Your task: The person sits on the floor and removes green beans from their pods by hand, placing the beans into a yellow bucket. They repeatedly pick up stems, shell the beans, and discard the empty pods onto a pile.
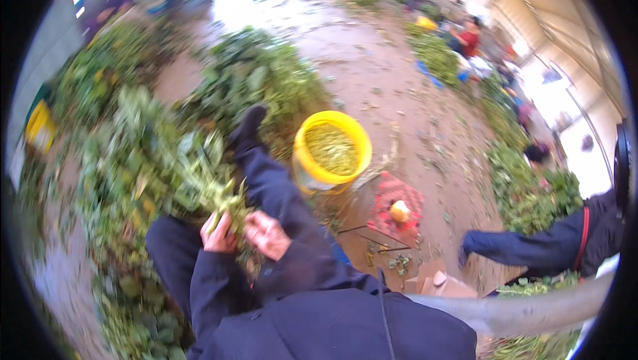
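Observation:
My left hand [219,233] is closed around the stems of a leafy green plant with pods [199,175], held above my lap. Close on its right, my right hand [267,235] has its fingers bent at the pods on the same plant; blur hides whether they grip one. The plant's leafy end points up and left, over a heap of cut plants [119,170]. Beyond my outstretched leg stands a yellow bucket [366,148], filled nearly to the rim with green pods [331,149].
A small stool with a red patterned seat [381,210] holds a round pale object [400,211]. Torn cardboard [438,282] lies near a metal pole [523,307]. Another person's leg [523,245] extends at right. More plant heaps [254,71] and several seated people line the floor.

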Demonstrator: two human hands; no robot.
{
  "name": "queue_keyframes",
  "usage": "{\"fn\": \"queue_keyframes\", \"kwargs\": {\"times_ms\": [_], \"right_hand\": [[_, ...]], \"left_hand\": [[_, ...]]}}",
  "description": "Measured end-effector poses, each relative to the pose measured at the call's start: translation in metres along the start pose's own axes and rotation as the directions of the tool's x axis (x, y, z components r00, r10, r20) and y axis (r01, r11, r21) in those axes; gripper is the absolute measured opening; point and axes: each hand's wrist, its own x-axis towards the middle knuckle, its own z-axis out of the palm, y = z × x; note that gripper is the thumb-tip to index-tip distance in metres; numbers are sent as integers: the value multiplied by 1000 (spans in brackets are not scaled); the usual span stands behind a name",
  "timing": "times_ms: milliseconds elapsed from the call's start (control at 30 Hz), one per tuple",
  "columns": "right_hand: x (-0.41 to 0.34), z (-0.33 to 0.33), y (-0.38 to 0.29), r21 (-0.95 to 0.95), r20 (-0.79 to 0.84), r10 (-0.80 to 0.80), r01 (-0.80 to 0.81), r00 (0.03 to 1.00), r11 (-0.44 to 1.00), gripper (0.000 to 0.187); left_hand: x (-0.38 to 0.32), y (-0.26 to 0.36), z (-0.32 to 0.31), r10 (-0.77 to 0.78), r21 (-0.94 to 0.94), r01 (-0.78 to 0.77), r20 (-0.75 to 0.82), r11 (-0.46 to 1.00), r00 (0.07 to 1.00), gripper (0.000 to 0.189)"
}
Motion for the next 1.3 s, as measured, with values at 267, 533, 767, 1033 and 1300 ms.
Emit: {"fn": "queue_keyframes", "kwargs": {"times_ms": [267,533,767,1033,1300], "right_hand": [[13,-22,18,184,115,215,-234,970,955,21],[18,7,17,165,-55,99,-88,994,982,16],[21,11,13,77,-47,100,-96,994,992,14],[36,-1,9,115,71,43,-51,997,992,16],[35,6,11,206,-20,160,-153,987,967,14]], "left_hand": [[7,12,16,-674,-619,693,335,370,658,16],[4,4,0,-533,-364,517,65,775,844,25],[-5,0,-6,-697,-460,658,110,596,708,25],[-16,-10,-2,-737,-869,471,220,149,639,25],[1,9,-5,-819,-776,565,114,281,563,22]]}}
